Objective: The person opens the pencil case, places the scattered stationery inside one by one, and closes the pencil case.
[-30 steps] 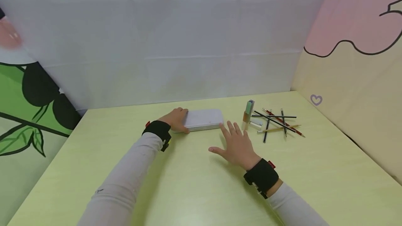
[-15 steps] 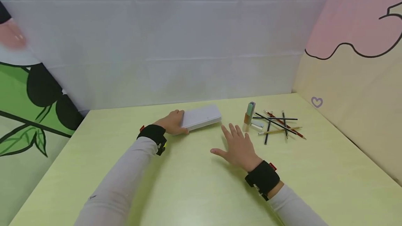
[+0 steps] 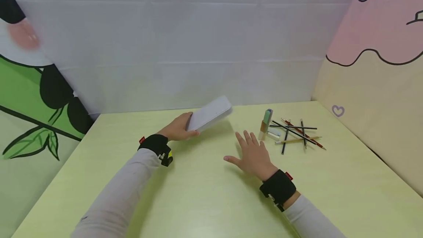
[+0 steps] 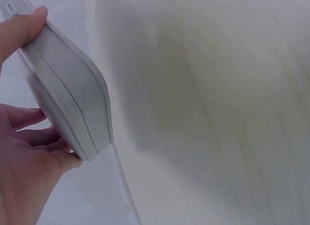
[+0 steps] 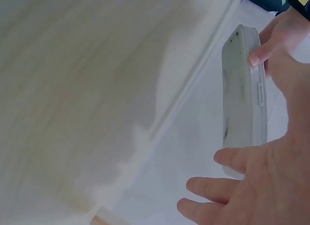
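My left hand (image 3: 178,127) grips one end of a white pencil case (image 3: 211,114), thumb on the near side. The case is raised above the table and tilted, its far end higher. In the left wrist view, the case (image 4: 72,84) shows a lid seam along its side, with thumb and fingers on opposite faces. A small clasp (image 5: 261,94) shows on the case's edge in the right wrist view. My right hand (image 3: 254,157) hovers over the table with fingers spread, holding nothing, to the right of the case.
Several pencils (image 3: 294,132) lie crossed in a loose pile at the right. Beside them a slim green-and-orange object (image 3: 266,120) stands upright, with a small white item (image 3: 274,132) at its foot. A white wall sheet (image 3: 198,47) rises behind the pale table (image 3: 205,194).
My left hand has lifted the pencil case off the table, swinging its far end up and turning it. My right hand has stayed nearly still.
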Tool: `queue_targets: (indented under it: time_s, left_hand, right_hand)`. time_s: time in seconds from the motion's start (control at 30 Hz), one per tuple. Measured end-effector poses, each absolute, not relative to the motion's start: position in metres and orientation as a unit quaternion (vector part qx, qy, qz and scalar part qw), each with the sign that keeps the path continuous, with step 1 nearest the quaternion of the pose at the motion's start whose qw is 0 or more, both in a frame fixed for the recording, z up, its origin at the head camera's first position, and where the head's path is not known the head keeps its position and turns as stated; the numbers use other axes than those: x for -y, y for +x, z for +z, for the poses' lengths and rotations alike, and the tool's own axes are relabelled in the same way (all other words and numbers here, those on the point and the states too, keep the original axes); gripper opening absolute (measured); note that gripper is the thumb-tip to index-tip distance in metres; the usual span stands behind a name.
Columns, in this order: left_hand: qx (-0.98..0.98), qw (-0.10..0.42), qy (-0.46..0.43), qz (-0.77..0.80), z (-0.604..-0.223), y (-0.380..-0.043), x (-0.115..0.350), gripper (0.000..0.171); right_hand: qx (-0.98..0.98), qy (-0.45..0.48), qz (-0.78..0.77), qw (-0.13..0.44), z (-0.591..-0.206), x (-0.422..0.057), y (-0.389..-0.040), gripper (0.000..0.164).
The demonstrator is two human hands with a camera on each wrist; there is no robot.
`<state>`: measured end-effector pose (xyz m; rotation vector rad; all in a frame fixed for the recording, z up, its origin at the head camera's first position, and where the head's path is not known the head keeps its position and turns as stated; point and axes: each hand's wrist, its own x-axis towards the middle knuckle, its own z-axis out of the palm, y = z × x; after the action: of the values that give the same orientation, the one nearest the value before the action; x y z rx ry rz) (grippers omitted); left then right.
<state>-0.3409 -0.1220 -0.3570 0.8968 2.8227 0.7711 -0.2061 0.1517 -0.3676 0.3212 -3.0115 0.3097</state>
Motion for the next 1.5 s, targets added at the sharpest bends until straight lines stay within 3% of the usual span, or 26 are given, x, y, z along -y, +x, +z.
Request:
queue_targets:
  time_s: [0.53,0.9,1.5]
  left_hand:
    - [-0.868,0.025,0.266,0.42,-0.337,-0.298,0.102,0.078]
    - [-0.829,0.025,0.261,0.495,-0.329,-0.276,0.086,0.077]
    - [-0.797,0.023,0.288,0.53,-0.329,-0.252,0.079,0.069]
  right_hand:
    - [0.985,0.119,0.111,0.062,-0.364,-0.145,-0.207,0.092]
    - [0.961,0.152,0.176,0.151,-0.335,-0.147,-0.212,0.081]
    - [0.881,0.203,0.403,0.141,-0.289,-0.142,-0.209,0.063]
